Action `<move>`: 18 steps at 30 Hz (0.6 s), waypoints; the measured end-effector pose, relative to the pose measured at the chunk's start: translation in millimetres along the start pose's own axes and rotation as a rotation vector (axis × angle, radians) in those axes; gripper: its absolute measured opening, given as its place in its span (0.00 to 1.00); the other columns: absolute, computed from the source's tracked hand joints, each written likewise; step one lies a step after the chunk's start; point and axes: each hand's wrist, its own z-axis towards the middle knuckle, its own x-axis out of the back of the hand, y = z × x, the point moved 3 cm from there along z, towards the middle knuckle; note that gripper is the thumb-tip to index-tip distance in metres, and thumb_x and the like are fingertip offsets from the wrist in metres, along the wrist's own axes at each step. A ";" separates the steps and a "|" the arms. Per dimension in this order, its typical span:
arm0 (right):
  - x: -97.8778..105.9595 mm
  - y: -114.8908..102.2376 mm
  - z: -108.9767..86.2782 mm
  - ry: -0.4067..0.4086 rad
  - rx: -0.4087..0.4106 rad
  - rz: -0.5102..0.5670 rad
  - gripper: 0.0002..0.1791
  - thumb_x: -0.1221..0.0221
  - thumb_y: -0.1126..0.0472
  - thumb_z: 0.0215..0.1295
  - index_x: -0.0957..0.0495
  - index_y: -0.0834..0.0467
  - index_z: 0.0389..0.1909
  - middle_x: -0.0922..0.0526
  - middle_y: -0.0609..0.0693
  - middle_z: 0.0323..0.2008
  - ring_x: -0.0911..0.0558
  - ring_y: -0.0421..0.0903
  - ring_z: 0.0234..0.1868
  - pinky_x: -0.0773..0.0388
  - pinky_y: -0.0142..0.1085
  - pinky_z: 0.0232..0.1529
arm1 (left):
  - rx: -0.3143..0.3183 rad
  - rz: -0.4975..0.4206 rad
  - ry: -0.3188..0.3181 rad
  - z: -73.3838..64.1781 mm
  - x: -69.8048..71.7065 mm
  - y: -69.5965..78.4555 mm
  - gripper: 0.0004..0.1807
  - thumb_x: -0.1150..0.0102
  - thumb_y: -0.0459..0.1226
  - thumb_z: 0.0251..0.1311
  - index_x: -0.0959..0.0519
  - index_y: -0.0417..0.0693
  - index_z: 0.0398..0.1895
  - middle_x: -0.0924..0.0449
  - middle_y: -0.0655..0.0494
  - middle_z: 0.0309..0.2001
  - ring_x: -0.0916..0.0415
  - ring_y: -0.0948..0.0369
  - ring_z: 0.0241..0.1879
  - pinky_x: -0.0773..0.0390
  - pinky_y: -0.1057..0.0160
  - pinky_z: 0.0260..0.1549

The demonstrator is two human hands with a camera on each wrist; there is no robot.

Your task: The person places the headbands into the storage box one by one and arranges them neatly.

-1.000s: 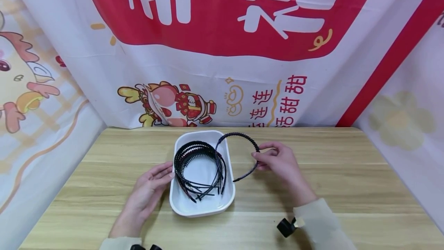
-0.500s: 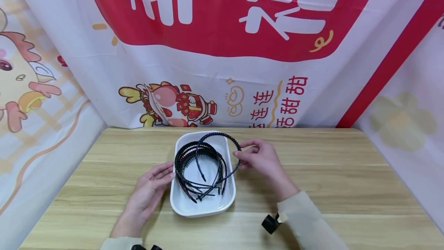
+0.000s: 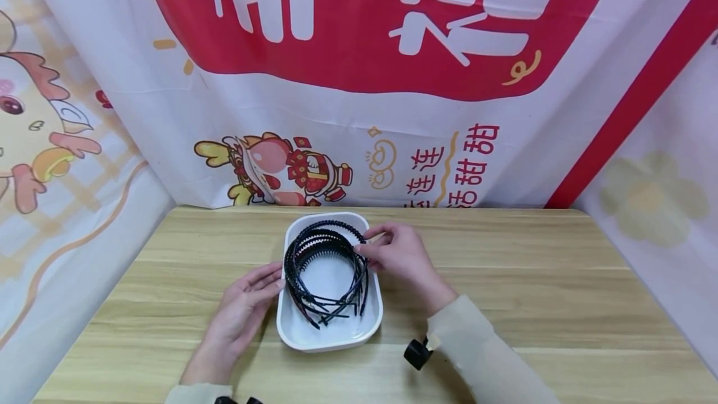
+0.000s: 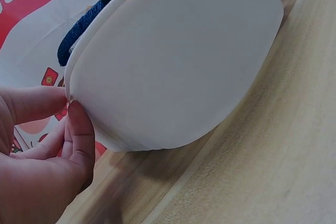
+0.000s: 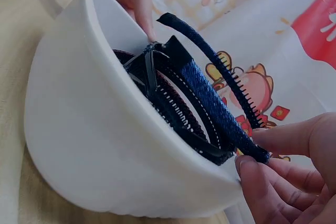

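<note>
In the head view a white plastic tub [image 3: 359, 327] stands on the table with several dark toothed headbands [image 3: 322, 235] piled inside. My left hand [image 3: 242, 310] holds its left side; the left wrist view shows thumb and fingertip pinching the rim [image 4: 70, 80]. At the right rim, my right hand [image 3: 399, 255] pinches a glittery dark-blue headband [image 5: 212, 90] between thumb and fingers. This headband is over the pile, level with the tub's opening, and part of it shows above the rim in the right wrist view. Whether it touches the others I cannot tell.
A wooden table [image 3: 538, 285] lies under the tub. Behind it hangs a white and red printed cloth [image 3: 359, 55], with more printed cloth [image 3: 645, 161] at the sides. A small black device [image 3: 417, 354] sits at the right sleeve.
My right hand has moved left, bringing the blue headband from beside the tub's right rim to over the pile. The left hand has kept its hold on the tub.
</note>
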 end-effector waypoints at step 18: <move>-15.2 -16.3 7.6 0.006 0.063 -0.221 0.14 0.23 0.60 0.62 0.16 0.57 0.45 0.11 0.52 0.27 0.15 0.43 0.23 0.19 0.33 0.26 | 0.008 -0.005 -0.009 0.0 -1.4 0.5 0.34 0.42 0.23 0.70 0.38 0.30 0.78 0.14 0.64 0.52 0.17 0.68 0.56 0.20 0.71 0.63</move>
